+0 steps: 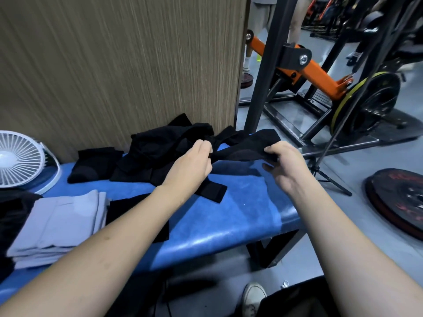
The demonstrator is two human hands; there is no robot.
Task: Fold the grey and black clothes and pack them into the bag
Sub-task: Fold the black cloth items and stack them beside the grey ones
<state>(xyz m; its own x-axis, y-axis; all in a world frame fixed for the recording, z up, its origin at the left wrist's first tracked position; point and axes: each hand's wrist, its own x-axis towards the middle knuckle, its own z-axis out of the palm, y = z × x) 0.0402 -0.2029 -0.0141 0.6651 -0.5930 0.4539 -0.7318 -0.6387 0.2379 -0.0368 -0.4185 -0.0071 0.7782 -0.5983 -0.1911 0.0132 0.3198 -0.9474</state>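
Observation:
A black garment (242, 147) is stretched above the blue bench (217, 229) between both hands. My left hand (190, 165) pinches its left end and my right hand (283, 165) grips its right end. Behind it lies a loose heap of black clothes (160, 145) against the wooden panel. A folded black piece (93, 165) sits at the bench's back left. A stack of folded grey clothes (61, 225) rests at the near left, with another black piece (135, 209) beside it. A dark bag (295, 300) shows at the bottom edge on the floor.
A white fan (20, 159) stands at the bench's left end. A wooden panel (114, 65) rises behind the bench. Gym machines with orange arms (320, 74) and weight plates (398, 202) fill the floor to the right. My white shoe (254, 298) is below.

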